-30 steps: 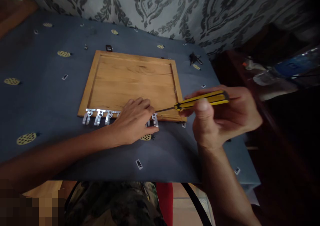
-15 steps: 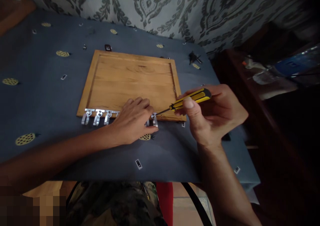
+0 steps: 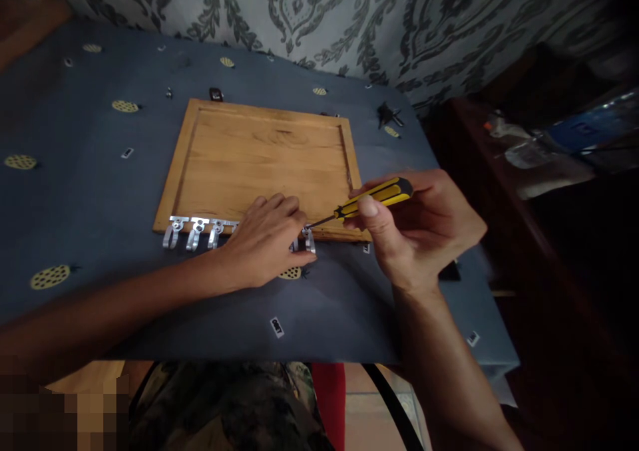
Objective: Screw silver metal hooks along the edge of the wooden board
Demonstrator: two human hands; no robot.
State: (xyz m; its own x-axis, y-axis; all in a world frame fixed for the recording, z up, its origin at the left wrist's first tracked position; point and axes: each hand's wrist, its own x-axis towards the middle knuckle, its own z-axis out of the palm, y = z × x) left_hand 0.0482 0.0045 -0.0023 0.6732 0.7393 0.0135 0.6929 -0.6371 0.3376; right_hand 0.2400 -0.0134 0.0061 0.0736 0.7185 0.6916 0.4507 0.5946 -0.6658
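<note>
A framed wooden board (image 3: 264,151) lies flat on the table, with a silver metal hook rail (image 3: 198,226) along its near edge, its hooks hanging over the side. Fingers bent, my left hand (image 3: 267,248) rests on the rail's middle and right part and grips it against the board, hiding some hooks; the thumb lies beside the hook at the right end. In my right hand (image 3: 424,231) is a yellow-and-black screwdriver (image 3: 382,195), held between thumb and fingers. Its shaft slants down left, the tip at the rail's right end. Whether a screw sits under the tip, I cannot tell.
The table (image 3: 164,304) wears a dark blue-grey cloth with pineapple prints. A small black object (image 3: 215,94) sits behind the board, small metal bits (image 3: 169,93) lie to its left, and a dark tool-like object (image 3: 388,114) lies back right. A patterned wall (image 3: 299,12) stands behind.
My right hand and the screwdriver have shifted slightly left, and the handle has turned a little in the fingers. The left hand, the rail and the board have stayed in place.
</note>
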